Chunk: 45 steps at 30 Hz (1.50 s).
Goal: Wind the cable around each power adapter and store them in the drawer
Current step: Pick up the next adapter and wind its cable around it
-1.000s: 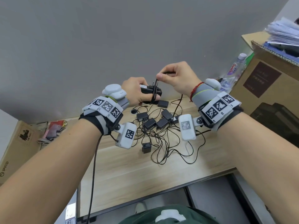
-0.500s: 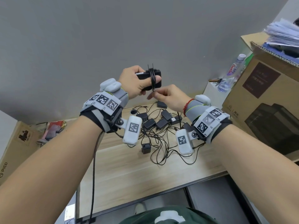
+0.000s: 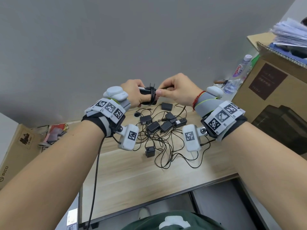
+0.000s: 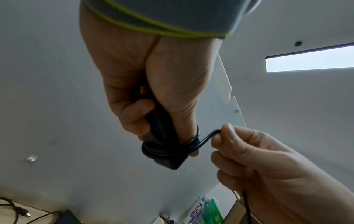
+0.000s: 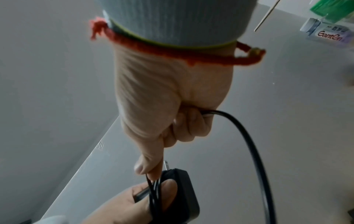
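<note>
My left hand (image 3: pixel 132 95) grips a black power adapter (image 3: pixel 145 95) in the air above the wooden table (image 3: pixel 132 176), prongs up. Several turns of its thin black cable (image 3: pixel 152 97) circle the adapter's middle, and my left thumb (image 5: pixel 168 192) lies under them. Just right of it, my right hand (image 3: pixel 172 90) pinches the cable (image 4: pixel 208 136) between thumb and forefinger, close to the wraps. The loose rest of the cable (image 5: pixel 249 144) trails down past my right palm. A pile of black adapters (image 3: pixel 159 125) with tangled cables lies on the table below.
A large cardboard box (image 3: pixel 274 97) topped with papers stands at the right, a water bottle (image 3: pixel 239 72) beside it. Another cardboard box (image 3: pixel 15 146) leans at the left. One small adapter (image 3: pixel 149 151) lies apart, nearer the table's front edge. A grey wall is behind.
My right hand dropped below the adapter, then came back up to its right side with the cable. My left hand lifted the adapter and lowered it slightly. The wraps look thicker.
</note>
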Tool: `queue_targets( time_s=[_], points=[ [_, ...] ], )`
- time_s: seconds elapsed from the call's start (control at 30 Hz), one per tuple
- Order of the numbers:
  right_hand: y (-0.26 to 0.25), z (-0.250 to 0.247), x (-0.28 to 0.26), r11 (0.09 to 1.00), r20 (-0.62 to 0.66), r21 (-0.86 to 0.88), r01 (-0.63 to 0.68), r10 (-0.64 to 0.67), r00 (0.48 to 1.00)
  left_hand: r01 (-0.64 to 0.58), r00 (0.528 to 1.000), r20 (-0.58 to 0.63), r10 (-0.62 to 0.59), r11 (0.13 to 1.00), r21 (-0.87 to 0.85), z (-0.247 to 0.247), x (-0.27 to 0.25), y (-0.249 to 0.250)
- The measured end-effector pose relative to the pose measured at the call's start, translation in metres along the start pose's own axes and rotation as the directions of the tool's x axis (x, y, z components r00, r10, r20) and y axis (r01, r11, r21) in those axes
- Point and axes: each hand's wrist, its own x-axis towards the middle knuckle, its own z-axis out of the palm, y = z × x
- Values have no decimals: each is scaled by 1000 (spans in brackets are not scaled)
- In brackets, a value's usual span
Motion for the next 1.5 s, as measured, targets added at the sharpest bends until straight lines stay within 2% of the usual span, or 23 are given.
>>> queue_targets(
  time_s=[0.17, 0.33, 0.5, 0.67, 0.77, 0.83, 0.97, 1.13, 1.23, 1.33, 1.4, 1.5],
  points=[
    [2, -11, 8, 997, -84, 82, 9, -3, 996, -61, 996, 75, 55, 995, 82, 2, -4, 7],
    [9, -13, 12, 987, -116, 160, 5, 14, 993, -122, 984, 127, 126, 992, -45, 2, -10, 15],
    [24, -5, 8, 974, -142, 225, -18, 51, 989, -111, 972, 166, 167, 947, -300, 2, -12, 20],
    [39, 18, 3, 978, -136, 187, -95, 122, 983, -130, 981, 71, 179, 888, -441, 1, -12, 30],
    [39, 30, -4, 971, -66, 177, -158, 172, 983, -144, 988, -35, 148, 834, -533, 3, -6, 32],
    [37, 39, -7, 980, -16, 119, -158, 161, 987, -141, 990, -99, 103, 818, -558, 1, -3, 33],
    [29, 46, -10, 990, 23, 73, -121, 120, 993, -82, 988, -155, -4, 839, -538, -1, 7, 23],
    [15, 41, -11, 992, -27, 55, -115, 117, 993, -12, 988, -143, -54, 904, -426, 2, 14, -1],
    [4, 34, -11, 965, -49, 231, -121, 136, 990, 36, 994, -89, -67, 949, -314, 4, 12, -8],
    [-1, 29, -6, 881, -45, 463, -95, 131, 990, 47, 997, -46, -59, 971, -234, 8, 11, -10],
    [0, 28, -2, 842, -46, 535, -72, 114, 992, 64, 997, -28, -73, 966, -249, 10, 11, -8],
    [5, 29, 0, 832, -63, 554, -43, 94, 994, 78, 997, 6, -79, 964, -253, 11, 12, -6]
  ],
)
